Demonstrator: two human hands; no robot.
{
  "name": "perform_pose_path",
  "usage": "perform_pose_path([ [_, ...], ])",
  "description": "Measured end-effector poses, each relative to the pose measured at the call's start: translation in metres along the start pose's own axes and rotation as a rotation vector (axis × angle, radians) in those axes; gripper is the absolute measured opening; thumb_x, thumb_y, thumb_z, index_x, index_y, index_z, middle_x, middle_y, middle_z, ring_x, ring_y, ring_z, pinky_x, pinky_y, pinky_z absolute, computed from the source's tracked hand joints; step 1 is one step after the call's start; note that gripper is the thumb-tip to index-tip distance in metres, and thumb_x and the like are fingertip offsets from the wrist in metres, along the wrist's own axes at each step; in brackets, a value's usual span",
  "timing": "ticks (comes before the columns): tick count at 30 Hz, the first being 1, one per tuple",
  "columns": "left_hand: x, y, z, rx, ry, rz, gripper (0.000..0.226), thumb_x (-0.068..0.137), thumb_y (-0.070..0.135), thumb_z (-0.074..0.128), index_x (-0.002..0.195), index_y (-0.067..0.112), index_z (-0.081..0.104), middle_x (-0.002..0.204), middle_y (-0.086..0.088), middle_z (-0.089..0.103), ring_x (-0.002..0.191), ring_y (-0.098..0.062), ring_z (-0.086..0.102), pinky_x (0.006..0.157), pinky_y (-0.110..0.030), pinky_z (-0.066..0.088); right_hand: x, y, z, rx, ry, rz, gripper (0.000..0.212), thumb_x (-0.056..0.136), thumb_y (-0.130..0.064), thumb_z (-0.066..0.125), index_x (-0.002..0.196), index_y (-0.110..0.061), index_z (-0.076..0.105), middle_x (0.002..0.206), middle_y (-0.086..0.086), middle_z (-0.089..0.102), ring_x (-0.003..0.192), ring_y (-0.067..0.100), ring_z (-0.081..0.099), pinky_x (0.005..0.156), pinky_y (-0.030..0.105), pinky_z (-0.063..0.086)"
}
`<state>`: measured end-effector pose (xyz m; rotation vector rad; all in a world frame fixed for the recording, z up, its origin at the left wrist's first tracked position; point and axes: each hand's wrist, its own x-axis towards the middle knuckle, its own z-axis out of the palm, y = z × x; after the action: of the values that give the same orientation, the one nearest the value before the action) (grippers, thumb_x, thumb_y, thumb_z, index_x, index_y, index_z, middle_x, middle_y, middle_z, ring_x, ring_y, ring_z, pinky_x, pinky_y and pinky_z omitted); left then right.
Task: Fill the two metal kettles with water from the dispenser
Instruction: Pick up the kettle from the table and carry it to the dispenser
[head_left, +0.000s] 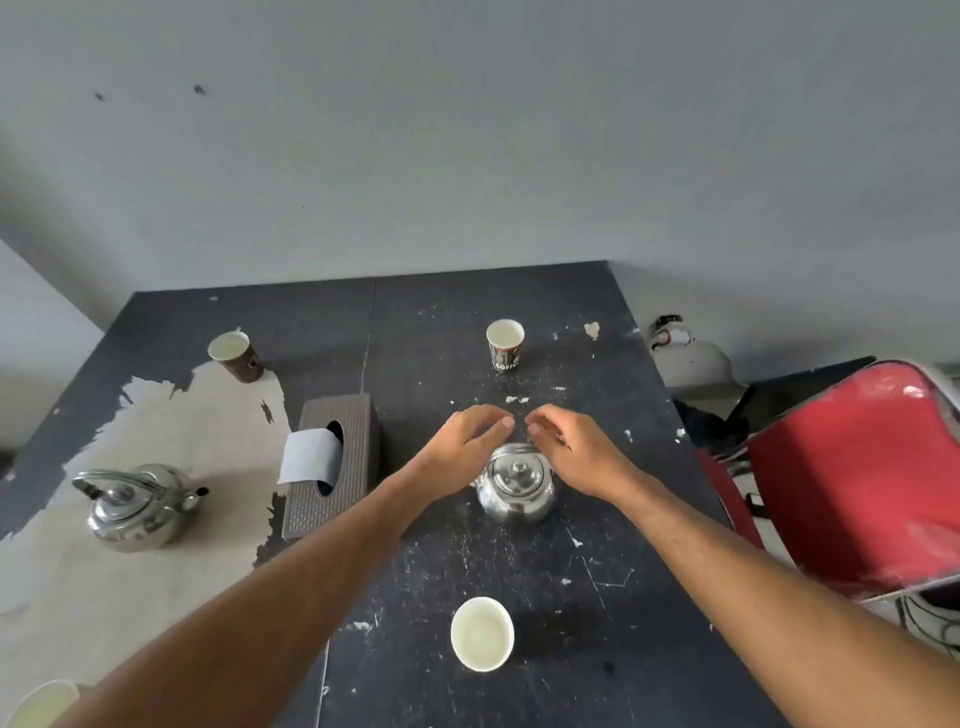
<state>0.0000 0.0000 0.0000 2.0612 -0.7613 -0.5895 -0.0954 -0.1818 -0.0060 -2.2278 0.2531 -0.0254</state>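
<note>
A small shiny metal kettle (515, 488) with its lid on stands in the middle of the dark table (467, 561). My left hand (467, 441) and my right hand (571, 447) hover over its far side, fingers curled and spread, fingertips almost meeting beyond the lid. Neither hand clearly grips anything. A second, larger metal kettle (136, 506) with a dark-tipped handle and spout sits at the left on the worn pale patch of the table. No water dispenser is in view.
A brown tissue box (332, 467) lies between the kettles. Paper cups stand at the far left (235, 353), far centre (505, 344), near centre (482, 640) and bottom-left corner (41, 704). A red chair (857, 478) is at the right, beside a white gas cylinder (688, 358).
</note>
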Motion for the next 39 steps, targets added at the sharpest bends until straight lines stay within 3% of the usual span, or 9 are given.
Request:
perform_pose_path([
  [3,0.014,-0.017,0.02,-0.024,0.0,-0.064,0.032,0.108,0.036,0.052,0.102,0.012,0.072,0.093,0.004,0.072,0.085,-0.008,0.066,0.078,-0.028,0.052,0.009,0.02,0.013,0.029,0.071,0.008,0.022,0.103,-0.03,0.054,0.094,-0.017,0.069,0.081,-0.006,0.069,0.074,0.003,0.061,0.069,0.027,0.049],
  [6,0.021,-0.032,0.04,-0.034,0.034,-0.105,0.044,0.108,0.035,0.052,0.075,0.007,0.06,0.067,0.005,0.056,0.057,-0.003,0.047,0.057,-0.023,0.039,0.012,0.036,0.03,0.126,0.14,0.053,0.039,0.102,-0.033,0.056,0.065,-0.02,0.059,0.057,-0.011,0.057,0.054,0.002,0.049,0.056,0.023,0.039],
  [9,0.025,-0.037,0.05,-0.076,0.065,-0.121,0.053,0.108,0.035,0.052,0.072,-0.003,0.056,0.061,-0.001,0.049,0.055,-0.011,0.039,0.054,-0.028,0.034,0.014,0.042,0.04,0.187,0.179,0.077,0.05,0.102,-0.034,0.057,0.056,-0.015,0.048,0.051,-0.009,0.048,0.049,0.003,0.041,0.052,0.027,0.035],
  [18,0.026,-0.011,0.03,-0.163,0.056,-0.145,0.048,0.107,0.029,0.056,0.063,0.008,0.055,0.059,-0.007,0.043,0.052,-0.014,0.035,0.054,-0.031,0.031,0.016,0.018,0.031,0.22,0.219,0.057,0.056,0.104,-0.038,0.054,0.059,-0.006,0.047,0.051,-0.004,0.044,0.048,0.008,0.037,0.049,0.029,0.032],
  [26,-0.03,0.058,-0.033,-0.21,0.13,-0.024,0.052,0.109,0.028,0.054,0.058,0.016,0.047,0.055,0.002,0.037,0.05,-0.009,0.03,0.053,-0.026,0.029,-0.004,-0.076,-0.005,0.263,0.193,-0.101,0.054,0.104,-0.04,0.052,0.058,-0.012,0.044,0.051,-0.004,0.038,0.048,0.008,0.034,0.049,0.029,0.028],
  [32,-0.107,0.096,-0.092,-0.295,0.213,0.001,0.052,0.108,0.033,0.054,0.066,0.003,0.052,0.06,-0.004,0.036,0.054,-0.012,0.029,0.054,-0.025,0.028,-0.034,-0.169,-0.005,0.303,0.13,-0.237,0.061,0.105,-0.044,0.05,0.065,0.003,0.048,0.055,0.005,0.04,0.05,0.012,0.037,0.054,0.033,0.034],
  [35,-0.153,0.102,-0.12,-0.327,0.259,-0.011,0.058,0.105,0.04,0.055,0.075,-0.01,0.058,0.066,-0.01,0.038,0.058,-0.016,0.032,0.056,-0.028,0.029,-0.056,-0.219,0.006,0.32,0.049,-0.299,0.056,0.105,-0.044,0.048,0.054,-0.023,0.056,0.053,0.005,0.038,0.049,0.013,0.035,0.055,0.033,0.035],
  [37,-0.186,0.104,-0.138,-0.332,0.298,-0.026,0.051,0.109,0.031,0.053,0.066,0.002,0.055,0.062,-0.004,0.039,0.056,-0.013,0.033,0.056,-0.026,0.031,-0.071,-0.252,0.017,0.352,-0.004,-0.346,0.059,0.107,-0.039,0.048,0.048,-0.034,0.055,0.049,-0.002,0.035,0.046,0.009,0.033,0.055,0.026,0.034],
  [39,-0.218,0.102,-0.157,-0.337,0.34,-0.041,0.048,0.11,0.026,0.052,0.065,0.009,0.052,0.059,0.0,0.04,0.053,-0.01,0.035,0.055,-0.023,0.033,-0.083,-0.282,0.033,0.369,-0.048,-0.389,0.06,0.107,-0.035,0.047,0.049,-0.033,0.057,0.047,-0.007,0.035,0.046,0.008,0.034,0.055,0.021,0.035],
])
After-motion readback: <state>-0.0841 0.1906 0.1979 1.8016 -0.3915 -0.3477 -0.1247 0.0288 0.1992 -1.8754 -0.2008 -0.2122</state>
